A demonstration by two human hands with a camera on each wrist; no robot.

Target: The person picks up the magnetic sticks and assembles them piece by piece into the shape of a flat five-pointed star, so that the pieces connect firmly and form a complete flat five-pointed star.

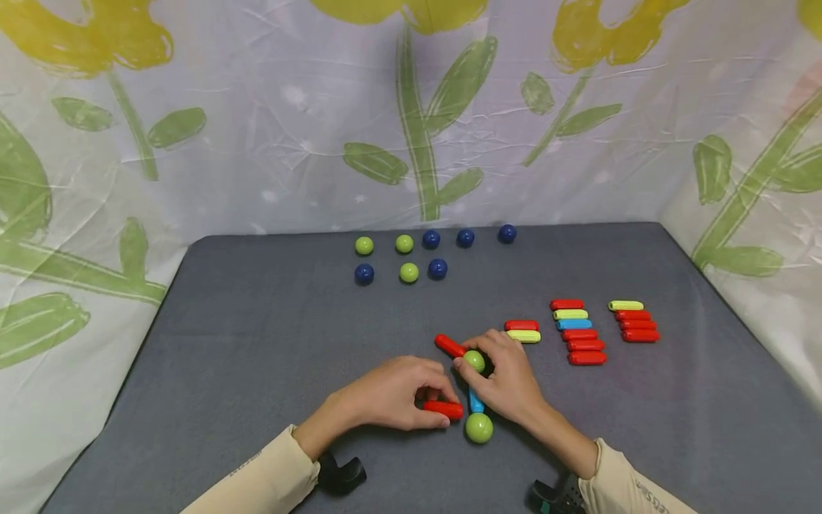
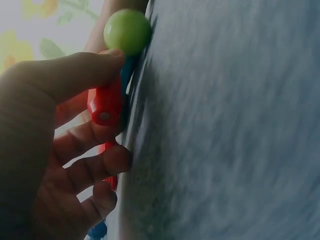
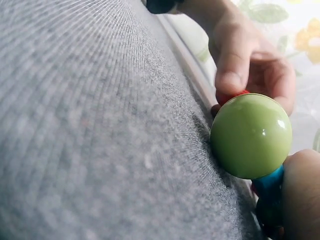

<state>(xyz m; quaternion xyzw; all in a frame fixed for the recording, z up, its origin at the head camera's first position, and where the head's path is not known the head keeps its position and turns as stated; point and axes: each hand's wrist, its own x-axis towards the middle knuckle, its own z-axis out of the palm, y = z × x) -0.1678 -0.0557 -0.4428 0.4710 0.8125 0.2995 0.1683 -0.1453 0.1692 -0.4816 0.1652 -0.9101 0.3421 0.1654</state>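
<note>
My left hand (image 1: 404,392) pinches a short red rod (image 1: 443,410) between thumb and fingers, close to the table. In the left wrist view this red rod (image 2: 105,106) points its blunt end at the camera. My right hand (image 1: 510,375) grips a green ball (image 1: 474,360) with thumb and index finger. From that ball another red rod (image 1: 449,345) slants up and left, and a blue rod (image 1: 476,401) runs down to a second green ball (image 1: 479,428). This lower ball (image 3: 251,136) looms large in the right wrist view. The held rod's right end is near the blue rod; contact is unclear.
Several green balls (image 1: 404,244) and blue balls (image 1: 438,269) lie toward the back of the grey table (image 1: 270,321). To the right are columns of red rods (image 1: 587,358), yellow rods (image 1: 626,305) and a blue rod (image 1: 574,324). A patterned cloth (image 1: 289,143) hangs behind.
</note>
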